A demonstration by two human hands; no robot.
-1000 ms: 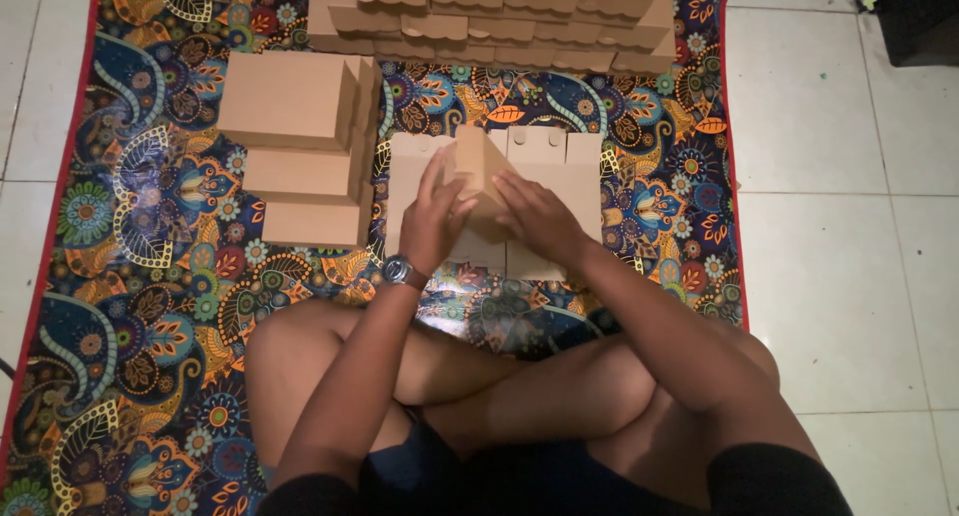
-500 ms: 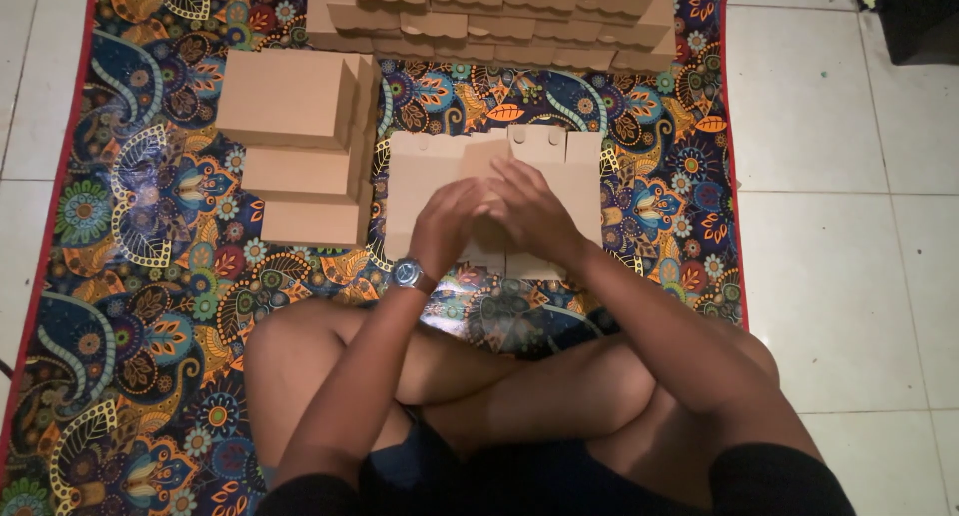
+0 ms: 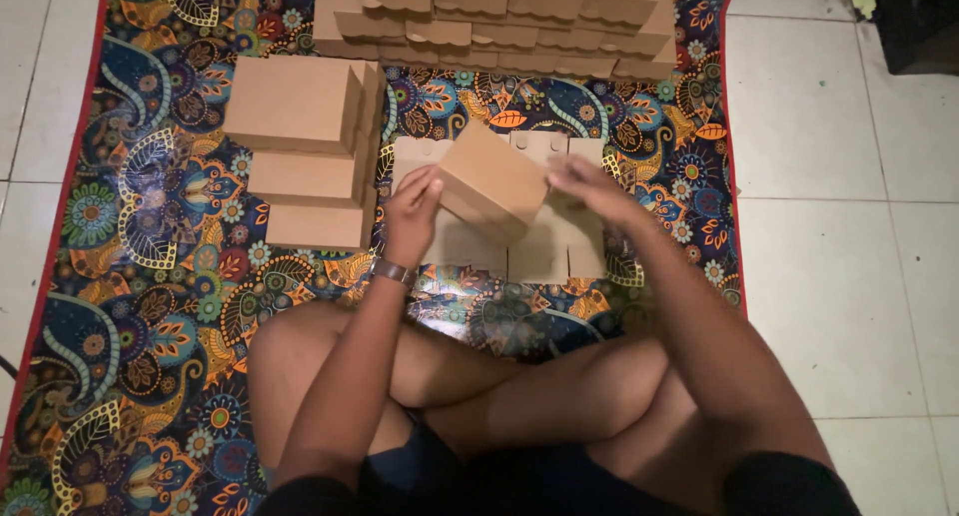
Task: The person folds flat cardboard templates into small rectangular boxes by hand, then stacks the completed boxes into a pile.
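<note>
The person sat cross-legged on a patterned mat [image 3: 150, 306] spread over a pale tiled floor [image 3: 839, 276], with both bare hands raised in front of the knees. Between them was a folded brown cardboard box [image 3: 491, 181], tilted so that one corner pointed toward the camera, held just above a stack of flat, unfolded box blanks [image 3: 544, 251] lying on the mat. The left hand [image 3: 410, 211], with a watch at its wrist, pressed against the box's left end, its fingers curled onto the near edge. The right hand [image 3: 589, 188] lay against the box's right side with fingers stretched out; it was blurred, so whether those fingers actually closed around the cardboard could not be told, though they appeared to touch it. To the left of the hands stood a stepped pile of finished boxes [image 3: 300, 151], close beside the blanks. Along the far edge of the mat ran a longer row of stacked boxes [image 3: 499, 16], well apart from the hands.
</note>
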